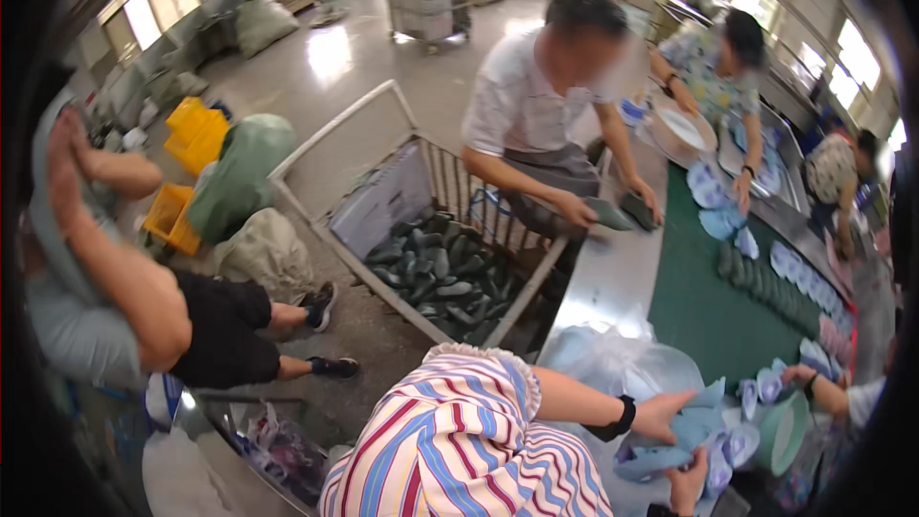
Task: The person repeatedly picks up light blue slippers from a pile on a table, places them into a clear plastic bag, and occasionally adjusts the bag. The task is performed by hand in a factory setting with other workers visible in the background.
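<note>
My left hand (664, 415), with a black band at its wrist, reaches in from the left below a striped sleeve (459, 431). Its fingers are around a light blue slipper piece (699, 416). Just below it, my right hand (686, 484) grips the edge of another light blue slipper piece (649, 462). Several blue-lavender slippers (737, 444) lie close to the right of both hands. A clear plastic bag (622, 364) with light blue contents sits behind my left hand. My fingertips are partly hidden by the pieces.
A green conveyor belt (694, 297) carries rows of dark green slipper pieces (756, 282). A metal cage cart (335, 254) holds many more. Beside it, a co-worker (536, 96) holds dark green pieces. Other people work across the belt; another stands at left. A pale green basin (787, 436) is at right.
</note>
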A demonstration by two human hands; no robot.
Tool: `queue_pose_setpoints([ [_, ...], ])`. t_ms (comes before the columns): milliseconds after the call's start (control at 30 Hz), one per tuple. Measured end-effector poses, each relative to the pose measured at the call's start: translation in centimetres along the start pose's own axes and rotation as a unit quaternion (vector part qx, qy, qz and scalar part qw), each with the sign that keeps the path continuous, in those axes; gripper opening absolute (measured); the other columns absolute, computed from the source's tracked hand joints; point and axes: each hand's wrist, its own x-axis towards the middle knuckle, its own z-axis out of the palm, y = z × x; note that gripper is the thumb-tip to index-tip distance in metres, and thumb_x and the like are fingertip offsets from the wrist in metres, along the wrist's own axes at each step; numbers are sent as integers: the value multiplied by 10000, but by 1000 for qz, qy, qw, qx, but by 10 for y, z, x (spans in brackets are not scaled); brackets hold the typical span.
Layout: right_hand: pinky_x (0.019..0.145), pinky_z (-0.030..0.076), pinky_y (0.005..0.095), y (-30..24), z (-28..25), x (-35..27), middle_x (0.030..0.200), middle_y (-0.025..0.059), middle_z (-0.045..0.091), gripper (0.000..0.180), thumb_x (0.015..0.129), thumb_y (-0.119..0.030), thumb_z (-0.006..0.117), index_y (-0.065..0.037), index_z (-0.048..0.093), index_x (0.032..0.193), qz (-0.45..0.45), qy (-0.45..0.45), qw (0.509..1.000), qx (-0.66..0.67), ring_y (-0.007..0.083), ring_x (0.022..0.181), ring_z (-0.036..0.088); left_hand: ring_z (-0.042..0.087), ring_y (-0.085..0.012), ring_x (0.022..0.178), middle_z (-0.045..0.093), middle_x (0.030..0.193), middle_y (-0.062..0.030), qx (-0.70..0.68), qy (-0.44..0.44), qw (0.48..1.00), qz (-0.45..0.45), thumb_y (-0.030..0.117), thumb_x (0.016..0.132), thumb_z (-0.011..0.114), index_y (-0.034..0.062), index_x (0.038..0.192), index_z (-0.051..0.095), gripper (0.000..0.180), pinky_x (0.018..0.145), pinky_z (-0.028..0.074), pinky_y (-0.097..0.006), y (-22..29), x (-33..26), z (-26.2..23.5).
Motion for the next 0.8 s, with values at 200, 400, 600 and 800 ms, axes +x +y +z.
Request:
queue_pose_setpoints([
  [200,898,435,338,32,-20,-3,1130,92,538,602,681,-49,674,17,444,1233,15,-7,998,-62,194,1039,528,534,-327,1059,537,1151,-217,-125,244,961,-30,183,602,769,-29,1327,287,896,929,418,-362,19,-23,-74],
  [400,915,421,329,-3,-22,-8,1169,115,532,509,775,-86,613,28,452,1244,-25,27,995,-98,198,1058,520,438,-202,1192,478,1273,-89,-247,325,913,30,113,713,744,39,1356,294,788,1023,338,-358,57,-55,-158],
  [600,974,373,337,-72,13,-8,1164,127,558,450,836,-73,563,17,469,1266,-51,143,986,-63,224,1089,512,568,-184,942,577,1061,-78,-180,381,907,17,72,863,574,11,1161,486,317,843,484,-349,74,-81,-218],
  [800,880,424,287,-148,49,10,1104,61,584,448,795,-28,579,19,487,1231,-111,-62,991,40,150,992,545,502,-213,1127,508,1246,-54,-368,317,874,-24,-7,852,600,84,1296,394,497,958,419,-369,72,-78,-217],
])
